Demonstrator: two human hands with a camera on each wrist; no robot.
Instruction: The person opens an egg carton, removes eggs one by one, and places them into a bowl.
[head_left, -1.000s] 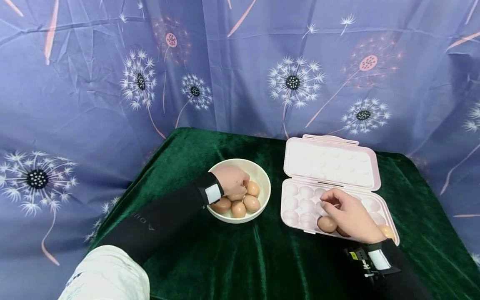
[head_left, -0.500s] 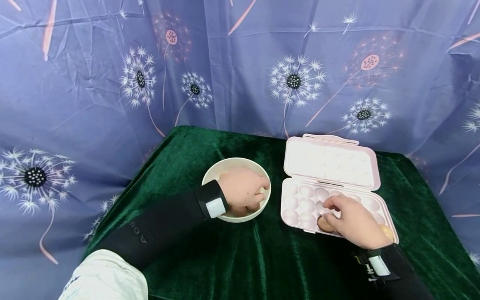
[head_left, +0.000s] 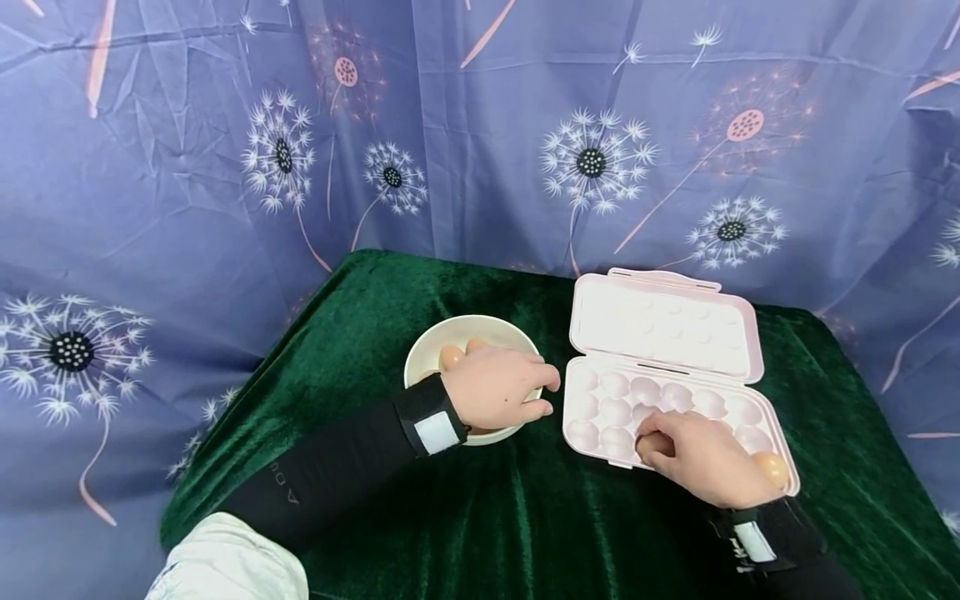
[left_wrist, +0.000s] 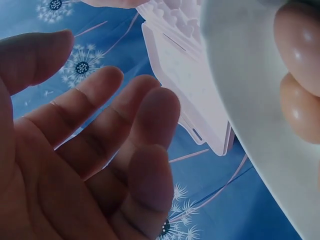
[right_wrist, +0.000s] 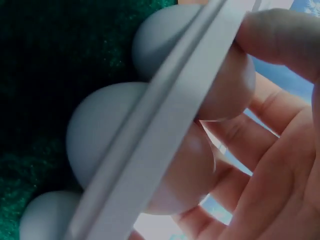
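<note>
My left hand [head_left: 498,387] hovers over the right side of a cream bowl [head_left: 423,357], its fingertips reaching past the rim towards a pink egg carton [head_left: 785,450]. In the left wrist view this hand [left_wrist: 85,130] has loosely bent fingers, with nothing between them. Brown eggs [head_left: 452,357] lie in the bowl, partly covered by the hand. At the carton's front row, my right hand [head_left: 708,458] holds a brown egg [head_left: 654,446] between thumb and fingers. The right wrist view has that egg [right_wrist: 232,82] sitting in a cup, beside another egg [right_wrist: 185,175].
The carton's lid [head_left: 663,325] leans back, open, behind its tray of cups. A paler egg [head_left: 771,469] sits at the tray's front right corner. Dark green velvet [head_left: 480,517] covers the table, and a blue dandelion-print curtain [head_left: 487,167] hangs behind and at the left.
My left hand has risen from among the eggs and moved right to the bowl's rim. My right fingers, earlier above the front-row egg, have come down around it.
</note>
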